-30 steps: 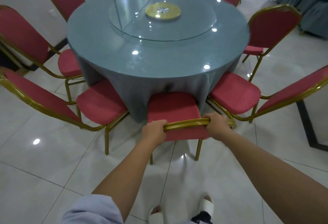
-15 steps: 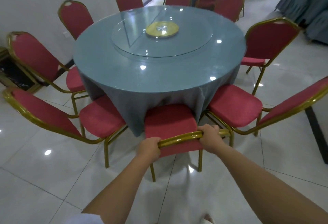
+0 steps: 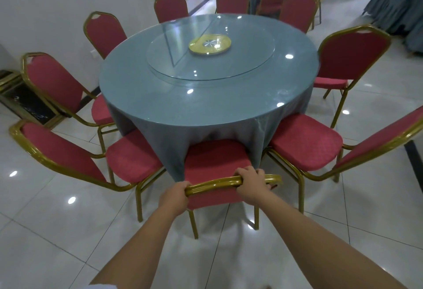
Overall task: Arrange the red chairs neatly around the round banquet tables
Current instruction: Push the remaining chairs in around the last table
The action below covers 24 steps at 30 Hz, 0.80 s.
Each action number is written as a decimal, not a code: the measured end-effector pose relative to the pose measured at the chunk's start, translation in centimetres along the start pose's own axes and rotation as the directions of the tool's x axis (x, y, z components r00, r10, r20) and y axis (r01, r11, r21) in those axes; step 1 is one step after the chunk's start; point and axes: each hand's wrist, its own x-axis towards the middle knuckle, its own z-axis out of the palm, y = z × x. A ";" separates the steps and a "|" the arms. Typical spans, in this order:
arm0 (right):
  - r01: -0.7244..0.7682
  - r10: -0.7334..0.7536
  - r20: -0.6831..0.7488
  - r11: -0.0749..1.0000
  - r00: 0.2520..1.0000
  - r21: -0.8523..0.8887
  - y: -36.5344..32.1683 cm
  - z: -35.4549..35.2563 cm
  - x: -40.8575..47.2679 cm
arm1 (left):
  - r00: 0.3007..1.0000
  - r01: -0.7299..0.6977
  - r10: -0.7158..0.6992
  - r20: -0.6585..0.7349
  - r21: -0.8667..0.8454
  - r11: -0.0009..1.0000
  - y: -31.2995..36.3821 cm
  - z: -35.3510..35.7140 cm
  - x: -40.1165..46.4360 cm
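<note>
Since half a second earlier the view had lifted and drawn back, so more of the far chairs and the room beyond showed, while the near red chair (image 3: pixel 214 162) sat at the same spot against the near edge of the round banquet table (image 3: pixel 206 96), its seat front tucked under the hanging grey-blue tablecloth (image 3: pixel 146 126). Both hands kept their hold on the gold top rail of that chair's back: the left hand (image 3: pixel 175 198) was curled round the rail's left end, and the right hand (image 3: pixel 253 186) was wrapped over the rail right of its middle, fingers over the top. A red chair (image 3: pixel 130 158) stood just beside it on the left and another (image 3: pixel 304 142) on the right, both seats touching or nearly touching the cloth. More red chairs ringed the table's left, far and right edges. A glass turntable (image 3: pixel 210 57) with a gold centre disc (image 3: pixel 209 43) lay on the middle of the tabletop. White glossy floor tiles (image 3: pixel 57 231) reflected the ceiling lights.
</note>
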 end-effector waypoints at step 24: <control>-0.006 0.233 -0.368 0.851 0.900 0.525 29.1 -16.2 -14.4 | 0.817 -0.398 0.485 0.311 -0.305 0.865 33.6 11.6 -4.5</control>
